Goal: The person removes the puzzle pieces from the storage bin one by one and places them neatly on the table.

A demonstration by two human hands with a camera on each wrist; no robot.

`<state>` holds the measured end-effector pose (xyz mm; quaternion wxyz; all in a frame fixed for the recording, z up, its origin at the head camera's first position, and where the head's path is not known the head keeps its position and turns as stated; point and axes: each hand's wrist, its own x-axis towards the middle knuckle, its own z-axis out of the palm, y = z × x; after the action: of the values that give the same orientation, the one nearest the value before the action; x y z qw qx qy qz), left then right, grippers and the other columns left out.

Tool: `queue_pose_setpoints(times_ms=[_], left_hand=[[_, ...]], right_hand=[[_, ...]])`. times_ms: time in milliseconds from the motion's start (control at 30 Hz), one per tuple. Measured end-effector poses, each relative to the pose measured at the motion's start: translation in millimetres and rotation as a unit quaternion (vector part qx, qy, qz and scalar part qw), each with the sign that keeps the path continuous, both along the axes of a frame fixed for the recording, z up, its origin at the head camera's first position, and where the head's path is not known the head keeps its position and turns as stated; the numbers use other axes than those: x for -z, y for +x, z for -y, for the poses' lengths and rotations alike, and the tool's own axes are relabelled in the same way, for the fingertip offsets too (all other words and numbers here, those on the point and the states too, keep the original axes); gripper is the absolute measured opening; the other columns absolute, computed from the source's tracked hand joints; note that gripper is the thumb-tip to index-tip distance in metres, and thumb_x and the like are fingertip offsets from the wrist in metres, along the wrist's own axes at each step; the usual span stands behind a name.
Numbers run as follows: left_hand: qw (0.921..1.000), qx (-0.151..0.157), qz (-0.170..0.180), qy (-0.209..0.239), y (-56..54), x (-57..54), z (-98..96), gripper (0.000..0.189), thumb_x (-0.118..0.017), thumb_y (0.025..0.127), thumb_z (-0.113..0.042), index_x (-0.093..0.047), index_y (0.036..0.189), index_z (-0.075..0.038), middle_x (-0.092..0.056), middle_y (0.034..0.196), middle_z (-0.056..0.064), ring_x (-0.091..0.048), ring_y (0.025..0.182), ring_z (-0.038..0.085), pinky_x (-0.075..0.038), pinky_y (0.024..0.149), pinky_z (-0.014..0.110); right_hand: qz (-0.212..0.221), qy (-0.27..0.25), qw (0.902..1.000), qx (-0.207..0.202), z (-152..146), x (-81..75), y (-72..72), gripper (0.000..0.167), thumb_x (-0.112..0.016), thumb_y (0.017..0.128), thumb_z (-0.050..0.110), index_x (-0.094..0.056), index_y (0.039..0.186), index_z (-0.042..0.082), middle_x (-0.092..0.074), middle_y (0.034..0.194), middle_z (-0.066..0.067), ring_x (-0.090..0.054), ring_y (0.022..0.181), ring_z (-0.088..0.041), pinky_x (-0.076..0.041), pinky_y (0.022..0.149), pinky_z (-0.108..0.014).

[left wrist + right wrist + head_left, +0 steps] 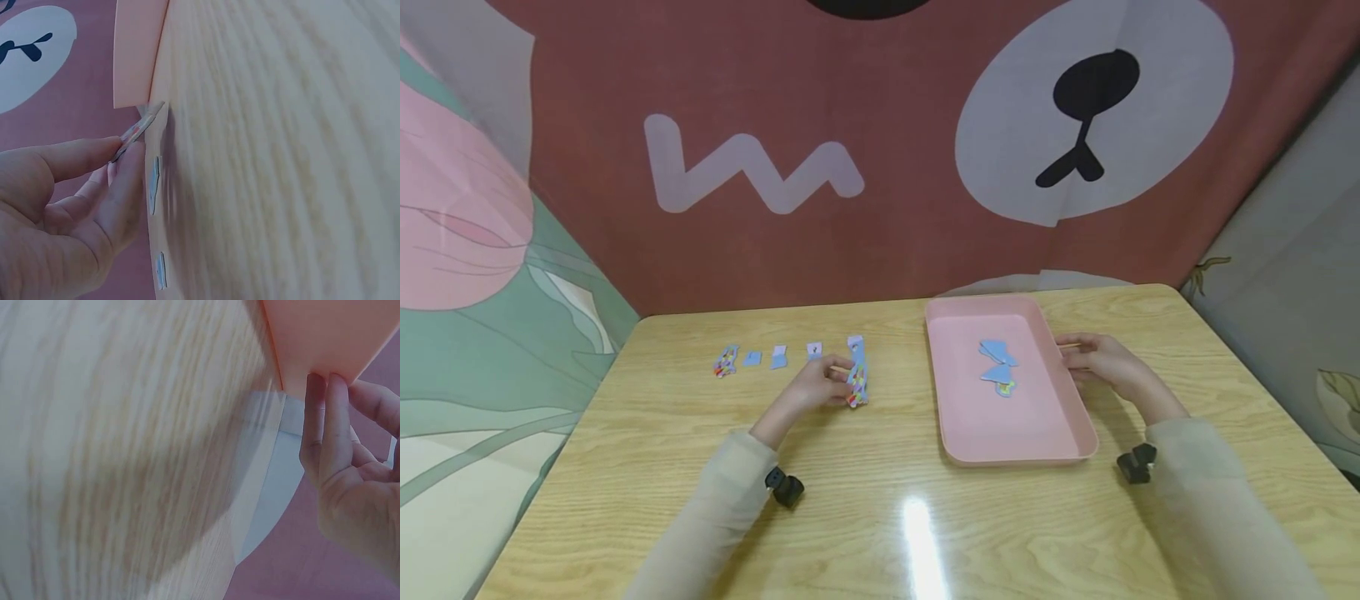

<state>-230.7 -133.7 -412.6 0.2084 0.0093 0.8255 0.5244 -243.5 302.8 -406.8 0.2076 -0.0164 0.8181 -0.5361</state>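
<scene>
My left hand (817, 382) pinches a long, narrow puzzle piece (859, 375) between thumb and fingers. It has a pale top, a blue middle and a multicoloured lower end. In the left wrist view, the piece (136, 132) is seen nearly edge-on, tilted over the table. My right hand (1101, 362) is at the right side of a pink tray (1015, 437). Its extended fingertips (337, 384) touch the tray's outer wall in the right wrist view. Inside the tray lie several blue puzzle pieces (997, 373), one with a yellow-green patch.
Left of my left hand, small puzzle pieces stand in a row: a multicoloured one (726, 361), a blue one (752, 358) and a white-and-blue one (778, 357). The wooden table (865, 517) meets a brown bear-print cloth (775, 258) at its back edge.
</scene>
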Motion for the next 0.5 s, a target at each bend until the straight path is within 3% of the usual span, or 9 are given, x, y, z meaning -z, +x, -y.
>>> queue_pose_setpoints(times_ms=[500], left_hand=[[0.9988, -0.023, 0.006, -0.043, 0.2, 7.4, -4.1, 0.039, -0.063, 0.088, -0.001, -0.053, 0.126, 0.001, -0.059, 0.100, 0.011, -0.061, 0.079, 0.014, -0.059, 0.072, 0.028]], right_hand=[[0.006, 0.006, 0.9999, 0.006, 1.9, -2.0, 1.1, 0.059, -0.050, 0.096, 0.009, -0.022, 0.142, -0.016, -0.030, 0.143, -0.039, -0.059, 0.087, 0.010, -0.055, 0.081, -0.017]])
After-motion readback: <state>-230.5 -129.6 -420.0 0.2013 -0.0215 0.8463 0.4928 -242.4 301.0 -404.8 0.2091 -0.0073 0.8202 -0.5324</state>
